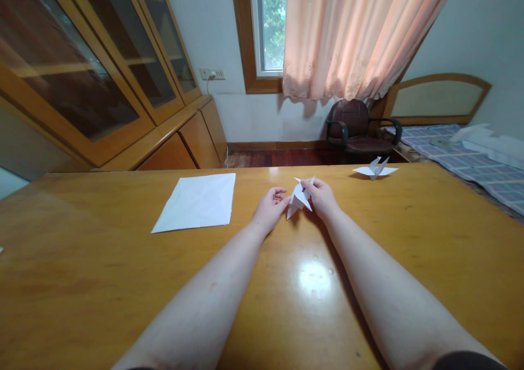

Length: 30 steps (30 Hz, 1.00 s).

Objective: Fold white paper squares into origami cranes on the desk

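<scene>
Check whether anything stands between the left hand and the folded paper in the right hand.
Nothing visible does: the left hand is close beside the folded paper, though contact is unclear. The right hand grips the paper's opposite side.

Rocking a dark sleeve (466, 360) at 4 o'clock, dark sliver at 7, bare forearms (376, 272), bare left hand (269, 210) and right hand (325, 200).

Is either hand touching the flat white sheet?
No: bare table shows between the sheet and the left hand, and the right hand, farther off, holds folded paper.
</scene>
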Available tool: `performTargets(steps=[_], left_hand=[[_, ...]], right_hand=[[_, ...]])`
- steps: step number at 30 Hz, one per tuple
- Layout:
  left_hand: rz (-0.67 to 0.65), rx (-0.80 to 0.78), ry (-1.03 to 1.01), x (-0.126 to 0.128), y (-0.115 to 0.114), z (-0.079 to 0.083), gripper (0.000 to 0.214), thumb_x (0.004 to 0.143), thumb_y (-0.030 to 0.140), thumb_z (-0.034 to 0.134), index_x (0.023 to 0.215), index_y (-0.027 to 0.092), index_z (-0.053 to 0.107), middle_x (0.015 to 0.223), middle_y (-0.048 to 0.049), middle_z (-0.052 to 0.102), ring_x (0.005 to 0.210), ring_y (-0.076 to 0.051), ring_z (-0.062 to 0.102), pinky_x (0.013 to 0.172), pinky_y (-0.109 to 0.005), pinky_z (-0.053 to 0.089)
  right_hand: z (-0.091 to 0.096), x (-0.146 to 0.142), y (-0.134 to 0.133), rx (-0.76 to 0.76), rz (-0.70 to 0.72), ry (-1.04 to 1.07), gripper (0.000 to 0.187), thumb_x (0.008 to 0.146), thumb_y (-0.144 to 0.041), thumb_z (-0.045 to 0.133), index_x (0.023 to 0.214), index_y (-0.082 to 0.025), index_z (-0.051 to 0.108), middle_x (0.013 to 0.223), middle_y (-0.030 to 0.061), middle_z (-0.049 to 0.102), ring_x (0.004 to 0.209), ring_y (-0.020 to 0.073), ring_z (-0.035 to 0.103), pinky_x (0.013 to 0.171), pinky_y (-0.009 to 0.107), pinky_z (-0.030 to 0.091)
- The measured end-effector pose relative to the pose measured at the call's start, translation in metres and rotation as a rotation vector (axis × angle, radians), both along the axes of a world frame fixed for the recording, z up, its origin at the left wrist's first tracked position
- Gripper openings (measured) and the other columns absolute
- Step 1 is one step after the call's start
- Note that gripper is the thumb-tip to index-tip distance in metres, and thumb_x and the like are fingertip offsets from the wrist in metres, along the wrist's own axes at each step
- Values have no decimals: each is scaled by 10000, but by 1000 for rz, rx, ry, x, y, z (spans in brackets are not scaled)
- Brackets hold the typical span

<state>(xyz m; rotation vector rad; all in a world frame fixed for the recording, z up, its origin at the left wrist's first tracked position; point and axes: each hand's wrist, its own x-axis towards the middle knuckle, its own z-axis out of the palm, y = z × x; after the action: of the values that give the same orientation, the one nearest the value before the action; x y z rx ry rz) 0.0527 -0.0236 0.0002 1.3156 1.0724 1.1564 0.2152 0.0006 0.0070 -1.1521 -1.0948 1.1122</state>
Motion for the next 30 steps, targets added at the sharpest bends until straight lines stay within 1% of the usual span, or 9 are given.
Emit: performTargets(steps=[6,10,12,15,18,23,25,27,30], left_hand=[[-40,-39,-34,1,0,-1,264,753,281,656,963,156,555,774,-25,631,712,-130,610,712,-280,478],[88,27,43,-2,1,1,261,695,267,708,898,156,588,764,-6,605,672,-100,571,677,-240,465],[93,10,58,-2,1,1,240,702,284,698,869,155,581,716,4,596,626,-95,557,619,-225,448],[-4,-63,-8,-1,-1,2,272,730,305,670,926,163,547,682,10,609,577,-100,559,573,-224,432],[-56,-63,-39,1,-3,3,334,708,258,692,988,163,537,773,-17,654,656,-115,604,654,-247,457],[-62,-19,-105,2,-2,6,314,717,237,682,986,155,545,832,-37,662,774,-141,636,762,-284,478],[-42,-9,-153,2,-1,7,320,698,255,697,964,155,551,847,-40,663,790,-146,632,763,-282,478],[-25,-7,-197,1,-3,8,346,678,290,712,961,161,559,870,-42,669,790,-152,625,742,-275,475],[-7,-8,-215,-2,-7,11,365,691,353,691,992,183,575,879,-31,674,740,-150,609,681,-263,464]], right_hand=[[1,-2,2,-5,-61,92,369,576,-497,733,702,-165,636,606,-6,604,530,109,492,524,245,375],[0,1,4,2,-147,80,365,594,-504,712,712,-167,640,569,-14,586,465,98,452,450,241,335],[-1,2,4,4,-160,69,361,619,-514,691,717,-171,635,548,-19,572,429,91,423,416,239,310],[-1,2,3,3,-90,83,349,634,-512,684,708,-177,621,543,-21,568,405,83,406,390,233,290],[-1,-1,1,-4,15,88,348,639,-513,687,695,-178,611,531,-19,565,400,83,411,388,231,297],[0,-4,-4,-38,170,95,363,626,-512,724,697,-173,616,527,-9,571,411,89,438,407,232,327],[-1,-4,-4,-56,235,149,418,661,-584,670,714,-172,621,540,5,576,431,101,465,416,235,339],[-2,-4,-2,-74,281,223,520,719,-686,533,749,-174,625,557,25,582,453,117,487,420,243,349],[-4,-4,1,-123,262,223,486,751,-648,526,848,-183,629,608,30,603,476,113,489,430,236,352]])
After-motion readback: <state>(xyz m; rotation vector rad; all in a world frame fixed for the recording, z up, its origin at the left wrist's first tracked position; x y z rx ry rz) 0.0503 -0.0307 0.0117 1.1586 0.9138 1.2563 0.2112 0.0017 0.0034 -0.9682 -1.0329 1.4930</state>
